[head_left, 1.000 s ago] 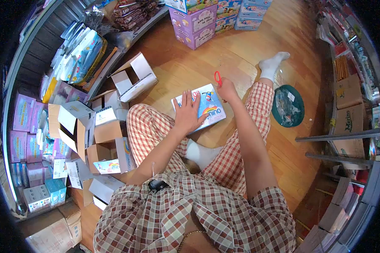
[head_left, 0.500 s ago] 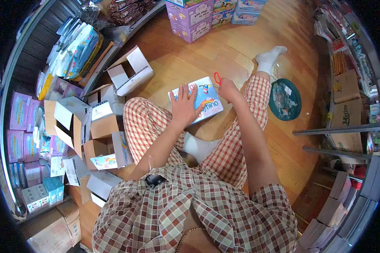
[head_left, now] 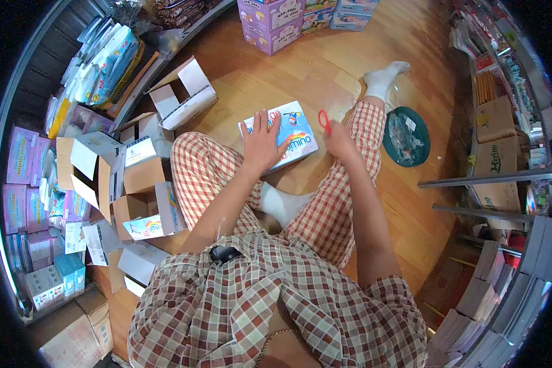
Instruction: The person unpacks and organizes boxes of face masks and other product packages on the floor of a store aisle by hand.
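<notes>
A white and blue printed box (head_left: pixel 299 119) lies on the floor between my bent legs, its printed face up. My left hand (head_left: pixel 261 146) rests flat on the left part of that box, fingers stretched out and slightly spread. To the right of the box, apart from it, my right hand (head_left: pixel 341 145) is closed around what look like scissors. One red loop of the scissors (head_left: pixel 324 119) sticks out beyond the fingers; their blades are hidden in the hand.
Several opened cartons (head_left: pixel 142 183) are heaped left of my legs, beside a stocked shelf. A green basket (head_left: pixel 389 126) holding clear plastic sits right of my leg. Purple boxes (head_left: pixel 272 29) are stacked ahead. Metal rails (head_left: pixel 484 180) and brown cartons (head_left: pixel 495 158) are at the right.
My right hand has drawn back to the right and toward my body, with the scissors, away from the box edge. My left hand stays on the box. The whole view has shifted slightly.
</notes>
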Tool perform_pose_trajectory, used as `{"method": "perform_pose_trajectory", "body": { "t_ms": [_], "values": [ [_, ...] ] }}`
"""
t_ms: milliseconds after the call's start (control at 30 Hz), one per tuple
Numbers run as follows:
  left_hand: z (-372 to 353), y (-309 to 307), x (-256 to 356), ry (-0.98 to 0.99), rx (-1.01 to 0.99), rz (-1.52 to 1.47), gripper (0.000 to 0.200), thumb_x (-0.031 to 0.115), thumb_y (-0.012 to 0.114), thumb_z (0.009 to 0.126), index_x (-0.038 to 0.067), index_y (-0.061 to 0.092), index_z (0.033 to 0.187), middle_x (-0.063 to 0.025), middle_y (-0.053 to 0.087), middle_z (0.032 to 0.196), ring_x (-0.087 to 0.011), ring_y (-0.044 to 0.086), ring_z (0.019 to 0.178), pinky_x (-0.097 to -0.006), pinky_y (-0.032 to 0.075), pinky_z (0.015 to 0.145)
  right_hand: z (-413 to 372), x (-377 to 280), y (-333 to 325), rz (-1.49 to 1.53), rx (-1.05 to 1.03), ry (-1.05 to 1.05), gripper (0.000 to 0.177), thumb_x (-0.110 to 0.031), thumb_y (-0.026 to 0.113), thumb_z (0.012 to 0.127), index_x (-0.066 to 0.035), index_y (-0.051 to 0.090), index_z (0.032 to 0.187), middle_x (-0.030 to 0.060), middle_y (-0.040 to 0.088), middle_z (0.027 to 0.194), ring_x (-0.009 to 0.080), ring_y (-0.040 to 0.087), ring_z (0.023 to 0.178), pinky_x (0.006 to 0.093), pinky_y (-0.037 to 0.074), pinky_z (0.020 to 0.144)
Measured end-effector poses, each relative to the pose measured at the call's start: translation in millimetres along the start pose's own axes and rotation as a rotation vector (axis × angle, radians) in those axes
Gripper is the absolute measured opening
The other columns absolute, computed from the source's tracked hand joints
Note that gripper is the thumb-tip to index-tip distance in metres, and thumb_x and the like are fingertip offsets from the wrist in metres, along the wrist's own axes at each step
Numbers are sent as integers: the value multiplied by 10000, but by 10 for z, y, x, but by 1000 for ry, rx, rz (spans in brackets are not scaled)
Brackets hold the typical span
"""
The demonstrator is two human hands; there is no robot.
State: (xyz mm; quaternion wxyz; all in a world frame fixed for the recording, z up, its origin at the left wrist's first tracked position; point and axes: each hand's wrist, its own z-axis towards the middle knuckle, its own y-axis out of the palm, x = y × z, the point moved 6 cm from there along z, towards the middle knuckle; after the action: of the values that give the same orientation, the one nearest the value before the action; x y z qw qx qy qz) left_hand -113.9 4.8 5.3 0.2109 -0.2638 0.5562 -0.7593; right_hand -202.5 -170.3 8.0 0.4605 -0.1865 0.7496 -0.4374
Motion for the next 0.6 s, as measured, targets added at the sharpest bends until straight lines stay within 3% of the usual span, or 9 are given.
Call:
{"method": "perform_pose_trajectory", "body": {
  "t_ms": [33, 167, 233, 367, 433, 600],
  "values": [
    [10, -4, 7, 4, -1, 3, 690, 552, 452, 844, 104, 358, 1361, -219, 318, 1395, -354, 272, 1313, -643, 184, 996, 63, 48, -109, 74, 99, 54, 173, -95, 566, 779, 34, 560, 895, 277, 598, 862, 418, 584, 853, 451, 466, 720],
    [13, -26, -4, 9, -6, 5, 687, 538, 457, 845, 97, 353, 1362, -223, 306, 1399, -354, 265, 1316, -646, 181, 996, 289, -118, -136, 1, 98, 8, 235, -59, 511, 781, 41, 555, 988, 283, 602, 918, 406, 593, 899, 459, 473, 770],
    [13, -15, -5, -5, -45, -11, 700, 536, 462, 843, 113, 322, 1384, -221, 287, 1410, -357, 260, 1319, -630, 186, 1004, 364, -128, -22, 66, 50, 57, 154, -85, 550, 793, 28, 540, 897, 261, 595, 813, 398, 603, 779, 443, 479, 663],
    [14, -21, -16, -12, -43, -29, 698, 534, 457, 846, 112, 318, 1385, -222, 285, 1409, -357, 256, 1320, -633, 181, 1003, 471, -55, 115, 68, 42, 68, 137, -77, 543, 794, 26, 536, 882, 249, 592, 784, 367, 617, 714, 431, 483, 599],
    [13, -23, -7, -14, -46, -21, 701, 537, 454, 847, 111, 315, 1386, -221, 288, 1408, -357, 254, 1322, -633, 178, 1004, 396, -119, 46, 165, -19, 171, 126, -72, 540, 789, 24, 535, 870, 241, 591, 775, 345, 622, 674, 427, 482, 560],
    [18, -4, -11, -7, -42, -15, 702, 538, 456, 845, 111, 317, 1385, -220, 290, 1407, -357, 265, 1316, -632, 182, 1002, 464, -66, 77, 96, 11, 37, 136, -78, 550, 775, 29, 542, 858, 246, 594, 769, 378, 610, 717, 446, 481, 626]
  ]
}}
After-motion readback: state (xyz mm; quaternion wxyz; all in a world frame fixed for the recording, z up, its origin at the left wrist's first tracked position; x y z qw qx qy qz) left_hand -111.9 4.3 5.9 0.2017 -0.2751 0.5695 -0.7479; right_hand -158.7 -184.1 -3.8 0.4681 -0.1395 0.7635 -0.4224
